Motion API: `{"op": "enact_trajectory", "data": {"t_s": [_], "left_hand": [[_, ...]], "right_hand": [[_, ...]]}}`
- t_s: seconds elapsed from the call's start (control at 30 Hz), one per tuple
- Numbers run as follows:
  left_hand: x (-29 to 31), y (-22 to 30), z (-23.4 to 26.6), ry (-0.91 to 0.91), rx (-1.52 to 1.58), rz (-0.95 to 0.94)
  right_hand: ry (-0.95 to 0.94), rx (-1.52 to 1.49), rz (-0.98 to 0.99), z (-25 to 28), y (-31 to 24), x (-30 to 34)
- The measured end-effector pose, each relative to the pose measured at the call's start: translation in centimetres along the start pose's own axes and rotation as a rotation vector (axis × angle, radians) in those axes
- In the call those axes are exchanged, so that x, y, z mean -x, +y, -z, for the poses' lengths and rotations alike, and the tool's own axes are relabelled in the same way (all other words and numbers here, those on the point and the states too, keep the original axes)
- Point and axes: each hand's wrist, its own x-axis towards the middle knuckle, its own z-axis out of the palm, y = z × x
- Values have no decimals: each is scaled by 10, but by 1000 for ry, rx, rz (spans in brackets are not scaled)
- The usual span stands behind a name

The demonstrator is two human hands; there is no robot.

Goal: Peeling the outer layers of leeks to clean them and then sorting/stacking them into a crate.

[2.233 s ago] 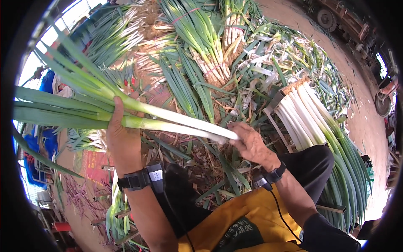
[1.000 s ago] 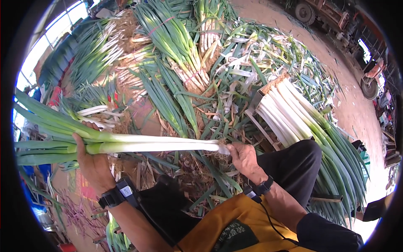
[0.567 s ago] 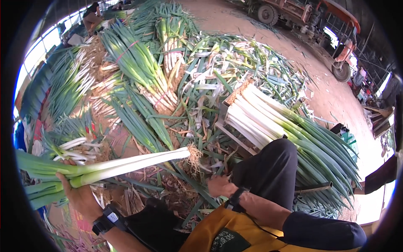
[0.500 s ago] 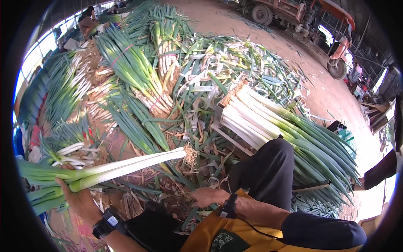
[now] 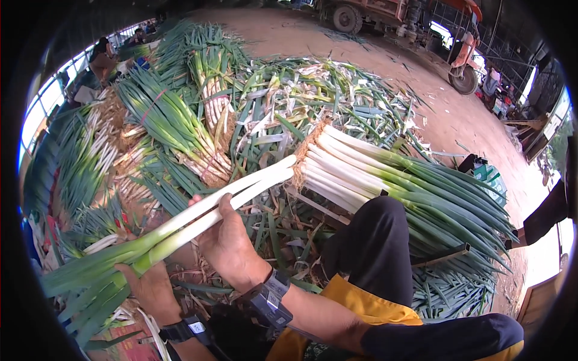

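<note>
My left hand (image 5: 152, 290) is wrapped around the green leaf end of two long green onions (image 5: 180, 236), low on the left. Farther up, my right hand (image 5: 232, 246) grips their white stalks, its thumb over the upper side. Their rooted ends point right and reach the root ends of a stacked row of green onions (image 5: 391, 186), overlapping them in view. That row lies beside my bent knee (image 5: 380, 225) on a metal frame (image 5: 319, 207), white ends to the left and green leaves to the right.
Tied bundles of green onions (image 5: 153, 111) lie ahead on the left. A heap of stripped leaves (image 5: 337, 99) covers the ground in front. Two people (image 5: 102, 59) are at the far left. An orange vehicle (image 5: 463, 63) stands at the back right.
My right hand has risen from near my lap and taken hold of the white stalks. The held green onions have tilted up and moved right, toward the stacked row. My view has shifted slightly.
</note>
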Motion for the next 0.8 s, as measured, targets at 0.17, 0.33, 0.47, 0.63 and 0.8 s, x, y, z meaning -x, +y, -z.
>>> {"op": "enact_trajectory", "data": {"t_s": [0.17, 0.33, 0.47, 0.63, 0.8], "left_hand": [[4, -56, 1, 34, -476, 167], [38, -91, -23, -284, -561, 826], [44, -83, -49, -366, -940, 316], [37, -108, -54, -509, -1575, -130], [42, -132, -47, -569, -1741, 463]], "right_hand": [[-87, 27, 261, -27, -46, -5], [-201, 288, 460, -28, -112, -11], [-226, 490, 508, -7, -132, 4], [-262, 711, 456, 34, -122, 27], [-511, 750, 229, 45, -104, 41]]}}
